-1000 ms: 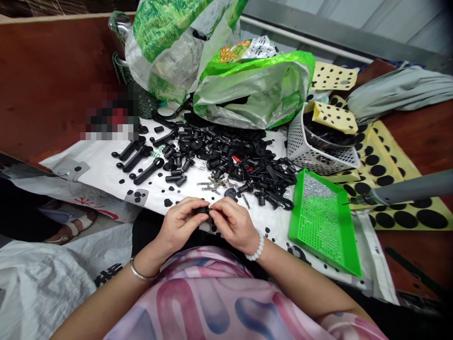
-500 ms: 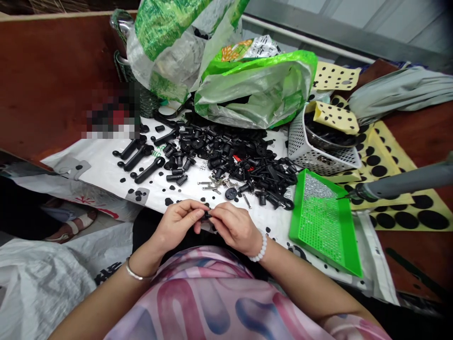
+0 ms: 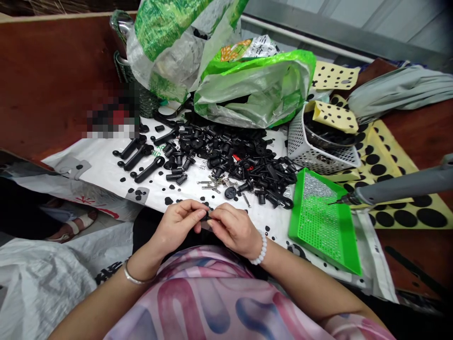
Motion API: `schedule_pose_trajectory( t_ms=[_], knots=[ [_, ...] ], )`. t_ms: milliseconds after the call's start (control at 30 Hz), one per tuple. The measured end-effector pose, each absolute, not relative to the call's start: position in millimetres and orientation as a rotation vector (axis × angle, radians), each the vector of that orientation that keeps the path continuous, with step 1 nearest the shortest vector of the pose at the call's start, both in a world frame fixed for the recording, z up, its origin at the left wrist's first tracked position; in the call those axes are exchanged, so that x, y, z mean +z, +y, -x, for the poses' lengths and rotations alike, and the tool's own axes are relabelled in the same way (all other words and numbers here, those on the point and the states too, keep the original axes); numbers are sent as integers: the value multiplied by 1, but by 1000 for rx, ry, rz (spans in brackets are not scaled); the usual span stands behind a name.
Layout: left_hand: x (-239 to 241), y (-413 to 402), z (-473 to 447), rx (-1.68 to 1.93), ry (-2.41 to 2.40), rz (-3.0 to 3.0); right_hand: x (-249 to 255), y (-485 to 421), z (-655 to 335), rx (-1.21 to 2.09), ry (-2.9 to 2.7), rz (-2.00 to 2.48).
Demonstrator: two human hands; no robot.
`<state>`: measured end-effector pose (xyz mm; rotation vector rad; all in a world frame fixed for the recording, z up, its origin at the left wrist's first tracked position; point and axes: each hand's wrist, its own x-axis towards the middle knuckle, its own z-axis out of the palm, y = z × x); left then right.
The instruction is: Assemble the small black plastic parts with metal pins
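A brown wooden table [image 3: 53, 85] fills the view, with a white printed sheet [image 3: 102, 165] spread over its near edge. At the back of the sheet slump green-and-clear plastic bags [image 3: 255, 89], and from under them a heap of black plastic parts [image 3: 233, 156] spills forward. Left of the heap lie three long black levers [image 3: 141, 158], side by side and slanting the same way. To the right, yellow sheets with black discs [image 3: 389, 165] cover the wood. A green tray [image 3: 325, 226] sits tilted on the sheet's right end, and a white mesh basket [image 3: 311, 156] stands just behind it. A grey tool [image 3: 403, 185] comes in from the right edge with its thin tip pointing left over the tray's rim.

Close to the body, in front of the heap, the left hand [image 3: 177, 224] and right hand [image 3: 233, 229] meet fingertip to fingertip. Both are pinched on a small black part [image 3: 205, 216], which sits between them above the sheet's near edge. Only a sliver of it shows (the fingers cover the rest). That sliver runs crosswise, from one hand to the other, roughly level, and which end faces which hand cannot be told. A few loose metal pins [image 3: 212, 182] lie on the sheet just beyond the fingers
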<state>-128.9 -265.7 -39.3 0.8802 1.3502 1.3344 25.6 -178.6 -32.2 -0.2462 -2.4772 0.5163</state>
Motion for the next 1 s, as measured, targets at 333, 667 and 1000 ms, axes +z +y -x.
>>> schedule_pose_trajectory(
  t_ms=[333, 667, 1000],
  knots=[
    [-40, -268, 121, 1556, 1313, -912, -37, -191, -25, 921, -2299, 465],
    [-48, -268, 119, 1559, 1322, -1090, -34, -193, -24, 1764, -1912, 782],
    [-55, -267, 123, 1623, 1498, -1355, -37, -192, -18, 2168, -1676, 887]
  ],
)
